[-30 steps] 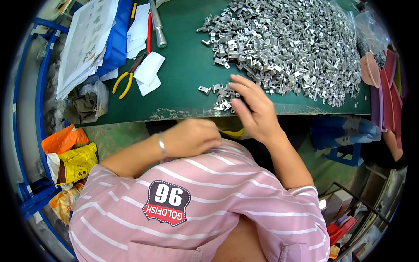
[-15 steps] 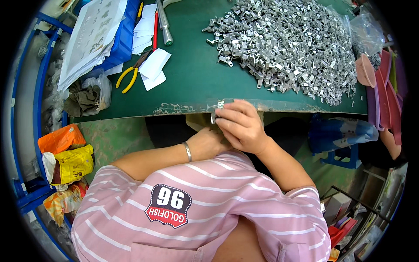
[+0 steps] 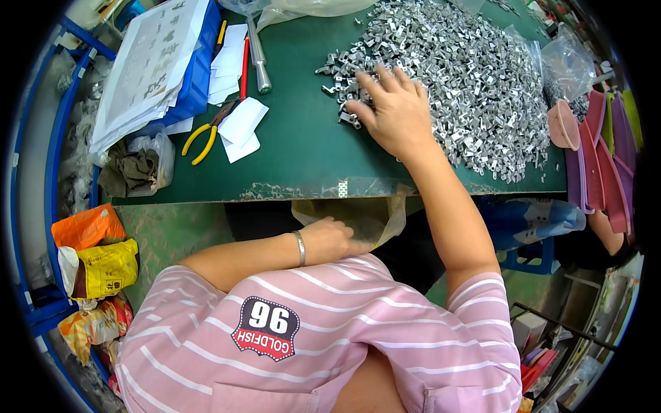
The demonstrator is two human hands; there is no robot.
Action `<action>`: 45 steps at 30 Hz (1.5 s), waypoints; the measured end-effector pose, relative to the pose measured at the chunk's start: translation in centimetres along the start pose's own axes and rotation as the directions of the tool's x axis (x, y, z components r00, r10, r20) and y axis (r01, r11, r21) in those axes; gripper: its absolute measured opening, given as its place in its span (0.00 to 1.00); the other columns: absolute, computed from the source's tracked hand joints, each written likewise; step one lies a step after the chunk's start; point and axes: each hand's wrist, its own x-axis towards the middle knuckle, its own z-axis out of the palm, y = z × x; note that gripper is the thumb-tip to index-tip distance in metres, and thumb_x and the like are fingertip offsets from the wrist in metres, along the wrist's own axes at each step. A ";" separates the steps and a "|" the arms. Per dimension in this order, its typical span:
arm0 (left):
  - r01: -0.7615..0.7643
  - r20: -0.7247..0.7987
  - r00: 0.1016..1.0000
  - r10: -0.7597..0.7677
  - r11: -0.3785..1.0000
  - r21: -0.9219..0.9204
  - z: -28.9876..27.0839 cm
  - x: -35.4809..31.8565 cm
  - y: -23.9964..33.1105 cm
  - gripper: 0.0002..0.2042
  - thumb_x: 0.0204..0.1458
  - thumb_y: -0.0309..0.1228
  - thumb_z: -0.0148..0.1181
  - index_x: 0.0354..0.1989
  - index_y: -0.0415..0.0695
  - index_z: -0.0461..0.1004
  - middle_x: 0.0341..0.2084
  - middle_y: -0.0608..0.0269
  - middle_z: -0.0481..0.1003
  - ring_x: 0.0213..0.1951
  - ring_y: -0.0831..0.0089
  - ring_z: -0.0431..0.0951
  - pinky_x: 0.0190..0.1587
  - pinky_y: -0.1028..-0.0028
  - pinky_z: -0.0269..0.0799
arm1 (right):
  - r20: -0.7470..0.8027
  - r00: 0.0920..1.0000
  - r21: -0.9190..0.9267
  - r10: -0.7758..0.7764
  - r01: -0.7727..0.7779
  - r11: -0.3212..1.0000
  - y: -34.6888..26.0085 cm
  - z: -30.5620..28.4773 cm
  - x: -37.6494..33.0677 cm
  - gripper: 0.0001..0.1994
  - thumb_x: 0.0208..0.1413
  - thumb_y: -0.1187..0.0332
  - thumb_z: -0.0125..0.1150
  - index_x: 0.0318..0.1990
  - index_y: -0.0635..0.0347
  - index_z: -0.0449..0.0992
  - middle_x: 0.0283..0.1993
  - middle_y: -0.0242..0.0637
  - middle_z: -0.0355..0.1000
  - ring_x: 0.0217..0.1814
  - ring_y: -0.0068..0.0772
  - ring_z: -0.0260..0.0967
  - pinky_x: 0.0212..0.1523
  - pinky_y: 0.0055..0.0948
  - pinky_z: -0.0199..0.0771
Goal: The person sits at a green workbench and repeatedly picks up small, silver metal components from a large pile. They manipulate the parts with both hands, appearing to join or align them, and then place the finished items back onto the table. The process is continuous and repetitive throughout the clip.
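My right hand (image 3: 399, 113) reaches over the near left part of a big heap of small bent metal brackets (image 3: 475, 103). Its fingers are spread, slightly blurred, and lie on or just above the pieces; no bracket shows in its grip. Below the table edge, close to my body, my left hand (image 3: 327, 241) is curled at the mouth of a translucent plastic bag (image 3: 385, 217). Its fingers seem closed on the bag's near rim, though the fingertips are partly hidden. The inside of the bag cannot be made out.
On the green table (image 3: 296, 151) lie yellow-handled pliers (image 3: 200, 143), white paper slips (image 3: 242, 127), a red pen (image 3: 244, 69) and a metal rod (image 3: 259, 58). A blue bin (image 3: 196, 76) with papers stands left. Pink and purple plastic trays (image 3: 606, 158) stand at right.
My right hand has left its place above my left hand, with a small metal piece in its fingers, and moved forward onto the heap, opening. My left hand has stayed by the bag.
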 end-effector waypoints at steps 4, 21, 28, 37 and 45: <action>-0.064 -0.110 0.993 0.051 0.991 -0.120 -3.2 0.0 0.1 0.18 0.57 0.29 0.55 0.57 0.52 0.76 0.26 0.61 0.74 0.25 0.64 0.77 0.28 0.68 0.74 | 0.147 0.986 0.017 -0.080 0.078 0.997 -1.1 -0.4 -0.2 0.19 0.53 0.51 0.68 0.50 0.46 0.81 0.52 0.34 0.74 0.60 0.53 0.67 0.56 0.56 0.64; 0.286 -0.640 0.653 -0.405 0.914 -0.287 -9.5 1.8 -1.0 0.19 0.43 0.19 0.73 0.46 0.39 0.77 0.42 0.57 0.71 0.30 0.71 0.76 0.36 0.73 0.75 | 0.008 0.984 0.049 -0.179 0.179 0.983 0.5 -0.8 -3.2 0.27 0.56 0.52 0.65 0.63 0.46 0.73 0.65 0.37 0.69 0.70 0.44 0.62 0.69 0.60 0.54; 0.247 -0.653 0.600 -0.462 0.883 -0.398 -9.0 1.3 -0.9 0.16 0.43 0.16 0.72 0.41 0.38 0.76 0.40 0.59 0.73 0.32 0.72 0.77 0.36 0.74 0.75 | -0.130 0.972 0.515 -0.197 0.235 0.824 -1.4 -2.4 -6.4 0.18 0.48 0.78 0.62 0.49 0.64 0.78 0.54 0.45 0.76 0.60 0.49 0.73 0.60 0.45 0.73; 0.174 -0.680 0.578 -0.451 0.882 -0.438 -9.1 0.6 -1.2 0.11 0.45 0.17 0.72 0.34 0.37 0.75 0.36 0.57 0.78 0.31 0.71 0.78 0.35 0.74 0.76 | -0.098 0.989 0.618 0.110 -0.027 0.786 -1.4 -4.4 -10.9 0.18 0.49 0.89 0.59 0.47 0.66 0.78 0.47 0.46 0.79 0.54 0.50 0.76 0.55 0.40 0.75; 0.216 -0.706 0.641 -0.302 0.953 -0.211 -8.9 0.1 -1.5 0.11 0.41 0.19 0.74 0.31 0.39 0.76 0.35 0.57 0.77 0.35 0.65 0.78 0.36 0.71 0.75 | -0.052 0.997 0.499 0.059 -0.026 0.866 -3.5 -4.5 -10.4 0.12 0.45 0.77 0.71 0.38 0.56 0.78 0.38 0.31 0.78 0.40 0.38 0.73 0.41 0.35 0.66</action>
